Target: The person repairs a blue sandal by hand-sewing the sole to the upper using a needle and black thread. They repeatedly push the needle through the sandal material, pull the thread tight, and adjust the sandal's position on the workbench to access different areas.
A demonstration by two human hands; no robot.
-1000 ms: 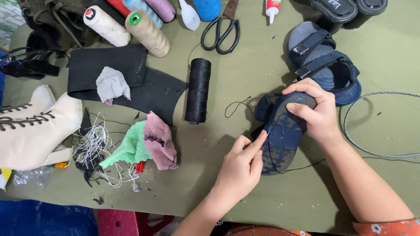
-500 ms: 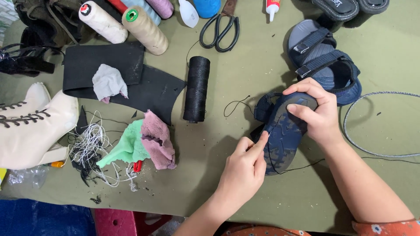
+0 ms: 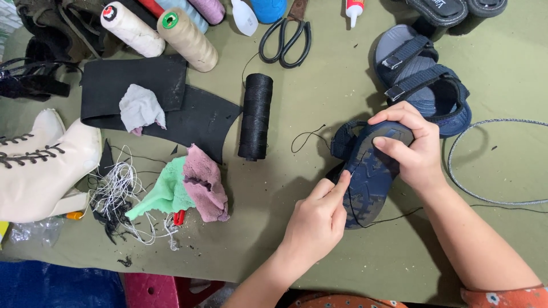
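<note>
Navy sandal (image 3: 370,177) sole-up near table edge, right hand (image 3: 414,145) grip closed around its toe, left hand (image 3: 317,222) pinching its rim.

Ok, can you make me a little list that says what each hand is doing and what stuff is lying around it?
left hand: fingers pressed on the edge of the sole
right hand: grips the toe end of the upturned sandal
upturned sandal: dark blue, sole up, black thread running along it
second sandal: upright, beyond the right hand
black thread spool: lying left of the sandals
scissors: at the table's far edge
rags: green and pink, heaped
</note>
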